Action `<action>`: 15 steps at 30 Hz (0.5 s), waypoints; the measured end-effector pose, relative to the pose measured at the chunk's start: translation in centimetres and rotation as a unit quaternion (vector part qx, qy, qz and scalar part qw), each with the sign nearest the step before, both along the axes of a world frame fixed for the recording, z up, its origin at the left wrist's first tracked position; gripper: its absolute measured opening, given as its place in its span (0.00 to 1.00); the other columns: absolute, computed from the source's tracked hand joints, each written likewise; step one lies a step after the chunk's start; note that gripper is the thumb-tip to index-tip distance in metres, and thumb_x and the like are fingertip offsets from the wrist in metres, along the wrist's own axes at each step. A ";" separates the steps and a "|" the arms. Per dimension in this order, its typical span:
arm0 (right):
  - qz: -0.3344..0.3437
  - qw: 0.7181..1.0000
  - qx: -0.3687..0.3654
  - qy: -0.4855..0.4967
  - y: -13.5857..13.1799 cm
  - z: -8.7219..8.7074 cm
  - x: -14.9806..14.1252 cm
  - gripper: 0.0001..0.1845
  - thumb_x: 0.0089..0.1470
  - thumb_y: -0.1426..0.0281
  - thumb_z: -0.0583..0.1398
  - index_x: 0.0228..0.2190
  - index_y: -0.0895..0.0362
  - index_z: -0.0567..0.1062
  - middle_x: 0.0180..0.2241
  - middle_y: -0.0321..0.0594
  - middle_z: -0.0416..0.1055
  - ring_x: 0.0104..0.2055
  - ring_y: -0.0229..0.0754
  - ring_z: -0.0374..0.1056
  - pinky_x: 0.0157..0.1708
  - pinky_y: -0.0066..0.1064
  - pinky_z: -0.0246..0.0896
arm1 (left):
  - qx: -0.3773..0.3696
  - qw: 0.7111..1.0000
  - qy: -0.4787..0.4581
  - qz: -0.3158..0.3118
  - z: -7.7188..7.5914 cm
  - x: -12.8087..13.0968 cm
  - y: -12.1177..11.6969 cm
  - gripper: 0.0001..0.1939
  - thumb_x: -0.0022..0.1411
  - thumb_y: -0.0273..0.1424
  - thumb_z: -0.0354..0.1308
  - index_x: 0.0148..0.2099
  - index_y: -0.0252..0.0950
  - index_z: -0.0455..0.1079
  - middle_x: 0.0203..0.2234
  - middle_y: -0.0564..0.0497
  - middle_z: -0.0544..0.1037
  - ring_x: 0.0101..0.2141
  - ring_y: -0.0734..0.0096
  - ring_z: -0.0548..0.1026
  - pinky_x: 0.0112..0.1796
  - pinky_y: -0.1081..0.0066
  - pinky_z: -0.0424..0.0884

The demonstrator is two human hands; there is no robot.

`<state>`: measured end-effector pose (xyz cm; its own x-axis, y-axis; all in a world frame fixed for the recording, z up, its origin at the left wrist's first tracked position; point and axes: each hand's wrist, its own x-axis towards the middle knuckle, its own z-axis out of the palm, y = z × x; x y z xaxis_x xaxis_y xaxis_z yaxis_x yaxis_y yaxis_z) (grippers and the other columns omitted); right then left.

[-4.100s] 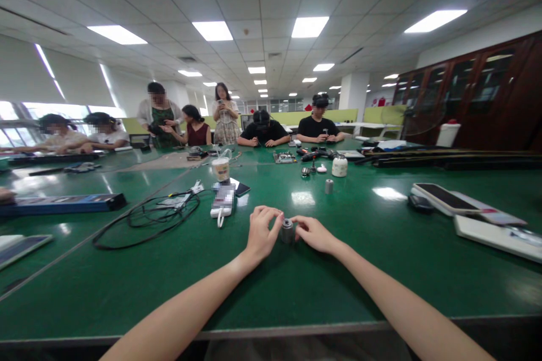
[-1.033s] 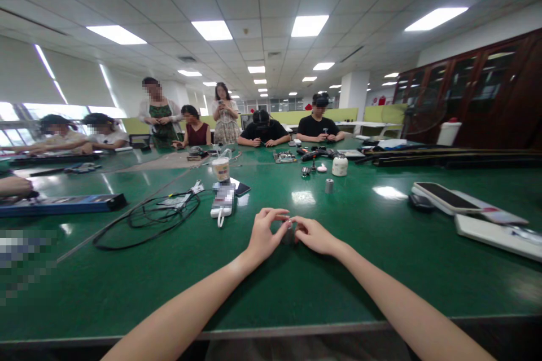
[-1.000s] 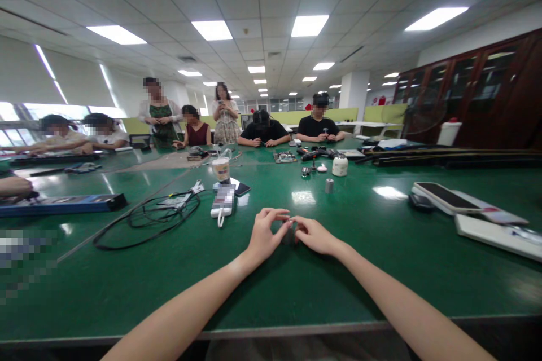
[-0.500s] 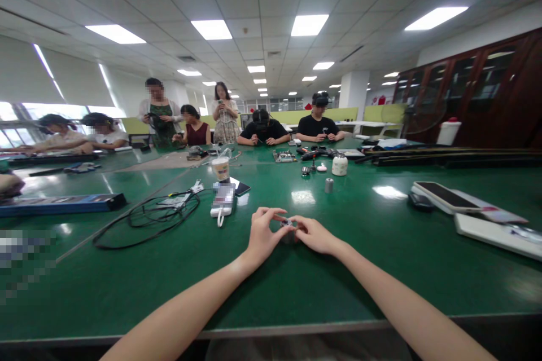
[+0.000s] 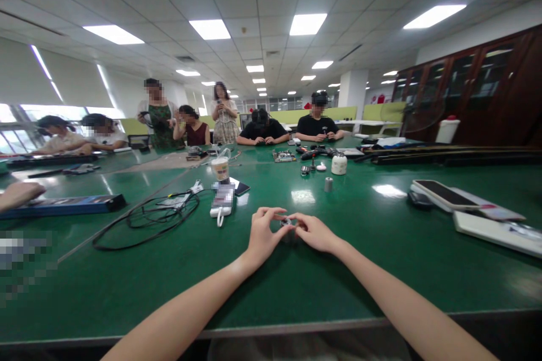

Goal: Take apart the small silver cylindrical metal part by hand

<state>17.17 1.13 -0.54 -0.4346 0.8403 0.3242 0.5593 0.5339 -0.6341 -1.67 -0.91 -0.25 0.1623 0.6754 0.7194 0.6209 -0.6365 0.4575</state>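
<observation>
Forearms (image 5: 190, 302) reach up from the bottom of the frame over a green table (image 5: 271, 299). At the centre, the left hand (image 5: 266, 232) and right hand (image 5: 315, 232) pinch a small grey part (image 5: 286, 221) between their fingertips, partly hiding it. Left of centre lies a white device (image 5: 221, 211), with a cup (image 5: 220, 171) beyond. Right of centre a grey cylinder (image 5: 328, 185) stands upright, nearer than a white jar (image 5: 339, 166). Farther up, two people in black (image 5: 319, 126) sit.
</observation>
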 end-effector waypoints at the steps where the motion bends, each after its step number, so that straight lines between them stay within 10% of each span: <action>1: -0.001 1.000 0.002 -0.002 0.0 0.0 0.0 0.20 0.54 0.76 0.56 0.49 0.55 0.75 0.27 0.35 0.76 0.27 0.39 0.68 0.29 0.26 0.57 | 0.001 1.000 -0.001 0.002 0.0 0.0 0.0 0.19 0.52 0.32 0.71 0.46 0.42 0.72 0.33 0.53 0.83 0.43 0.56 0.74 0.44 0.62 0.63; 15: -0.026 0.999 0.037 -0.017 -0.3 0.4 -0.1 0.22 0.54 0.77 0.54 0.48 0.53 0.76 0.26 0.35 0.75 0.26 0.40 0.67 0.27 0.26 0.55 | 0.012 1.000 0.015 0.009 0.1 0.0 -0.1 0.21 0.52 0.33 0.71 0.48 0.43 0.72 0.32 0.53 0.83 0.43 0.56 0.73 0.45 0.60 0.62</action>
